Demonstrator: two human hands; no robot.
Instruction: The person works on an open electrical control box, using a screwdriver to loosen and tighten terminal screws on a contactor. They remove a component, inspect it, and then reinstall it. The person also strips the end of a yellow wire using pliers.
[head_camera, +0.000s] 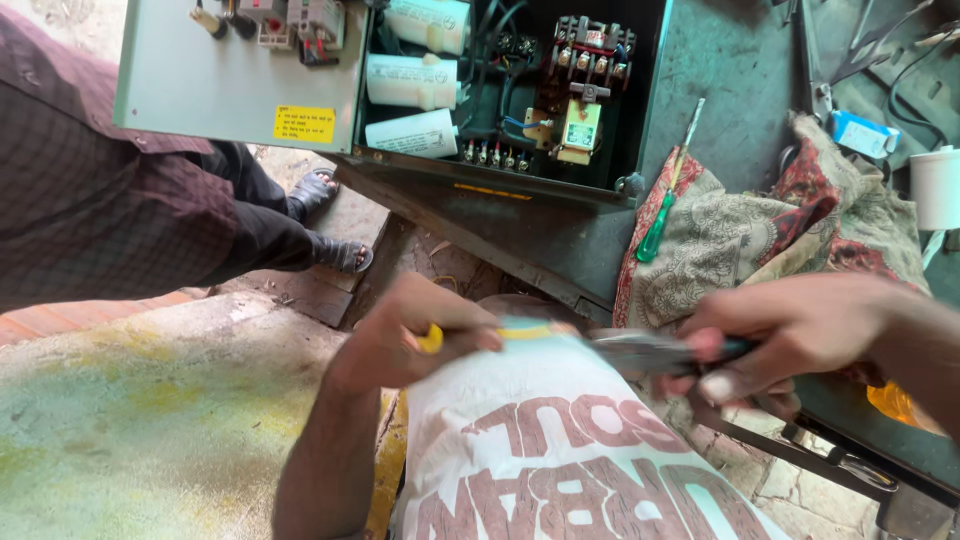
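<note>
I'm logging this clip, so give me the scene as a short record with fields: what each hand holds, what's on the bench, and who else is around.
left hand: left hand closed around a yellow wire
right hand: right hand grips pliers, motion-blurred, jaws pointing at the wire
bench: open electrical panel box with three white cylinders inside; green-handled screwdriver lying on a patterned cloth
nearby: another person's sandalled feet on the ground at left
unclear: whether the pliers touch the wire

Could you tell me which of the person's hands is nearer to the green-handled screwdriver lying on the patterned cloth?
The right hand, just below and right of the green-handled screwdriver. The left hand is farther, down to its left, gripping a yellow wire.
</note>
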